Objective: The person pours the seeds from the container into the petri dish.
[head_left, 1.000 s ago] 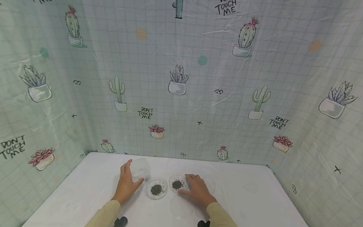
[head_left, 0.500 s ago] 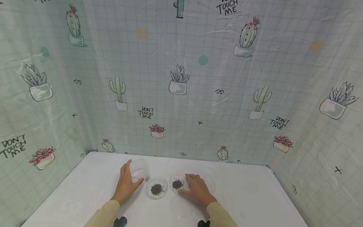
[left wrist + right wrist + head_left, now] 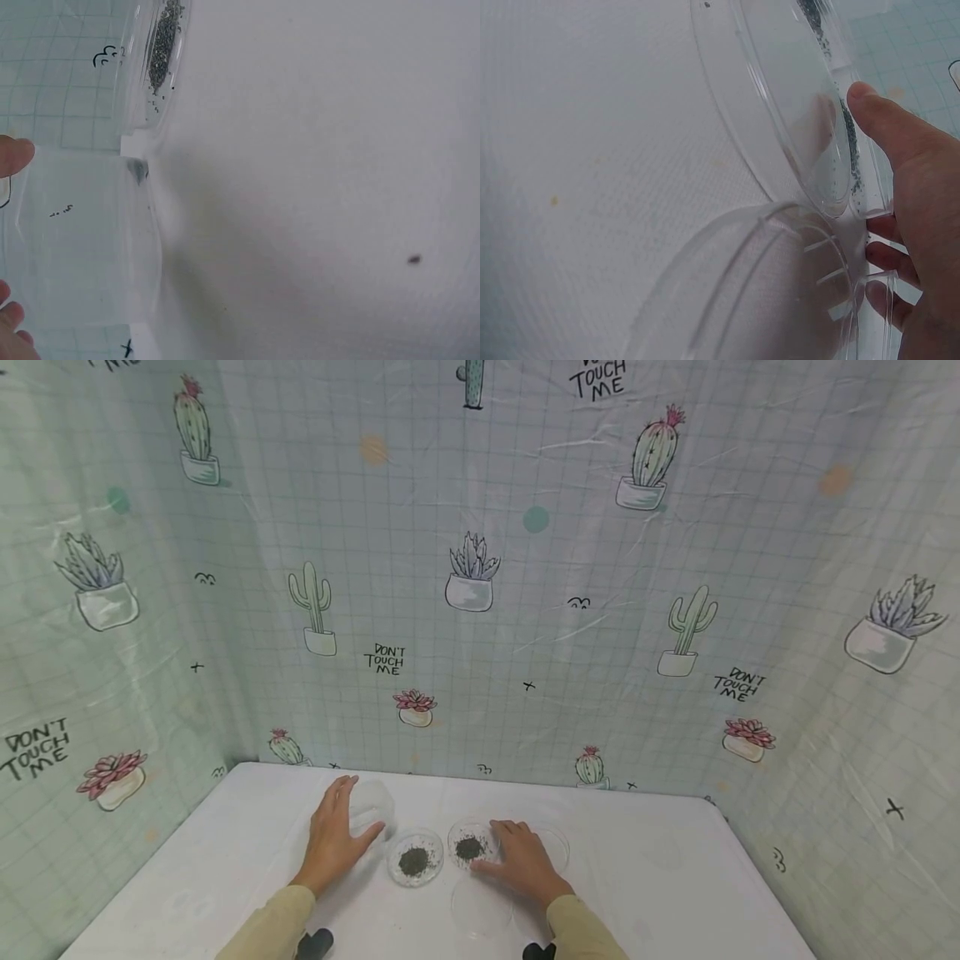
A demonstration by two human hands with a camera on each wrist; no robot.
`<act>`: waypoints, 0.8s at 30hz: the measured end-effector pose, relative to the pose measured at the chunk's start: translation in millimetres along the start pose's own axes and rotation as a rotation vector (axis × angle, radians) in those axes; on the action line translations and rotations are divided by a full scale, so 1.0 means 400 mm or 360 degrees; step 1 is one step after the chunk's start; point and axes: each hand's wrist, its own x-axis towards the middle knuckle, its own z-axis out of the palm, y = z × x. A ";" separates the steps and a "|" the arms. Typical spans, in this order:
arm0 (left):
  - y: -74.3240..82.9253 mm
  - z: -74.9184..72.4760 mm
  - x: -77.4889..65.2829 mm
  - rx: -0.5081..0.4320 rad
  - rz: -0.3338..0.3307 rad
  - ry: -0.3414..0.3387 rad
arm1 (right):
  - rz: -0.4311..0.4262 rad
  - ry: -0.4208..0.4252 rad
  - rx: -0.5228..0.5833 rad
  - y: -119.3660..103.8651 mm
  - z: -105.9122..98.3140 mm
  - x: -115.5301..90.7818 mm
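My left hand (image 3: 330,835) spans a clear, thin-walled plastic container (image 3: 371,806) at the back left. In the left wrist view the thumb (image 3: 15,156) and fingertips (image 3: 11,322) sit at opposite sides of that container (image 3: 82,240), which stands on the table. Dark granules are heaped in the left petri dish (image 3: 415,858), beside the left thumb. Another petri dish (image 3: 457,839) with dark granules lies to its right. My right hand (image 3: 521,860) holds this one at its edge, thumb in front and fingers behind, partly covering it.
A clear round lid (image 3: 482,906) lies in front of the right dish, hard to see on the white table (image 3: 637,885). Another clear round piece (image 3: 557,850) lies behind the right hand. A cactus-print curtain (image 3: 480,652) surrounds the table's back and sides.
My left hand has shifted slightly up and right around the container, whose tilt appears to have changed. My right hand and both dishes have stayed in place.
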 end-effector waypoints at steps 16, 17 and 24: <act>0.076 -0.012 0.014 -0.0039 0.0155 -0.0064 | -0.0028 0.0011 -0.0004 0.006 -0.005 0.005; 0.080 -0.011 0.013 -0.0044 0.0168 -0.0065 | -0.0025 0.0007 -0.0005 0.006 -0.004 0.005; 0.100 -0.003 0.003 -0.0074 0.0234 -0.0067 | -0.0023 -0.0002 0.0017 0.006 -0.004 0.001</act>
